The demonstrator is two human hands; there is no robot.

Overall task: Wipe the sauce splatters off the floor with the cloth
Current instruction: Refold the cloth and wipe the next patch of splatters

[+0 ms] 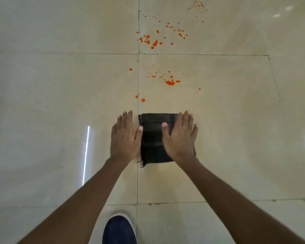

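So the cloth (152,138) is lying flat on the floor (227,129), folded into a dark rectangle, sitting just below the middle of the view; its 9 o'clock edge is running right along a grout line (138,85), and a few frayed threads are sticking out at its 7 o'clock corner.

The right hand (180,136) is lying palm-down on the 3 o'clock side of the cloth, fingers straight and close together, thumb spreading across the fabric; it's pressing flat, not gripping anything. The left hand (125,136) is doing the same thing at 9 o'clock, flat with fingers straight, mostly on bare tile just beside the cloth; the thumb tip is reaching the cloth's edge; nothing in its grasp either.

The splatters (170,82) are all sitting at 12 o'clock from the cloth, orange and apart from it; two drops (143,100) are lying nearest, a bigger blob past them, then a scattered bunch (151,42) on the next tile, and fine specks way out at 1 o'clock.

A dark shoe (119,229) with a white sole is showing at 6 o'clock, between the forearms.
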